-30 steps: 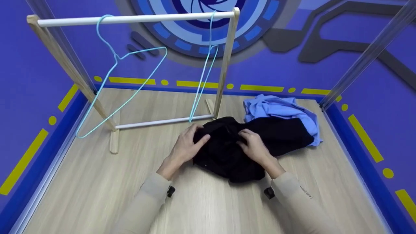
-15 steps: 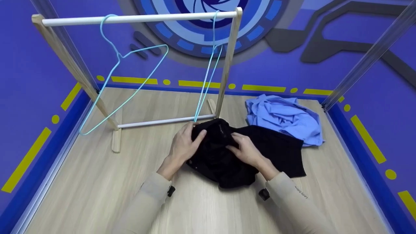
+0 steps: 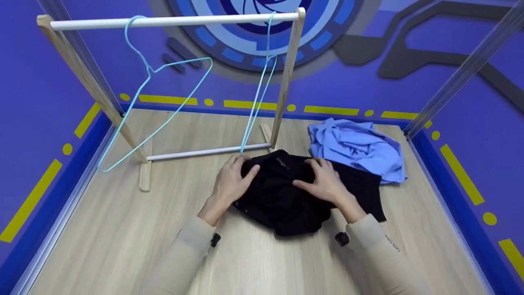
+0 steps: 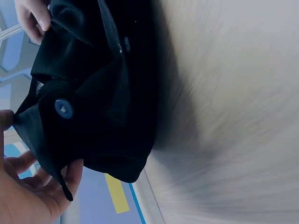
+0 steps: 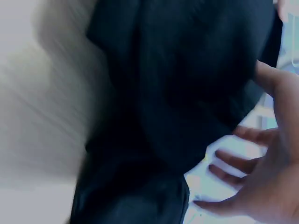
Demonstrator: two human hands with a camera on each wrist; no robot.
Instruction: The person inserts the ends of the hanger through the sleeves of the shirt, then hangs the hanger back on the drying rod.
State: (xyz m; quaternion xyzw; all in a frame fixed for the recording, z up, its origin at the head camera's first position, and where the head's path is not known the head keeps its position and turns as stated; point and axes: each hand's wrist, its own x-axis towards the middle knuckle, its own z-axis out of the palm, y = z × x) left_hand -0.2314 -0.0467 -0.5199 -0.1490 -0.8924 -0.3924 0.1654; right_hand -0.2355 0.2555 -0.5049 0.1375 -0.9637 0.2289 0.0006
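Note:
A bunched black garment (image 3: 282, 200) lies on the wooden floor, with a pale label near its upper edge and a dark button (image 4: 64, 108) showing in the left wrist view. My left hand (image 3: 232, 180) pinches its left edge, the thumb on one side and the fingers curled round behind. Over the garment's right part is my right hand (image 3: 325, 184). In the blurred right wrist view, the right hand's fingers (image 5: 233, 161) are spread beside the cloth edge, and its thumb touches the cloth. A straight-ended black section extends to the right, beyond the right hand.
A crumpled light blue garment (image 3: 356, 149) lies behind on the right. At the back left stands a rack with a white rail (image 3: 176, 21) and wooden legs, carrying a left turquoise hanger (image 3: 149, 73) and a right hanger (image 3: 257, 92). Blue walls enclose the floor.
The garment has shifted slightly left, and its right section has swung down off the blue one. My right hand moved left with the cloth, then right along its upper edge. The label shows now.

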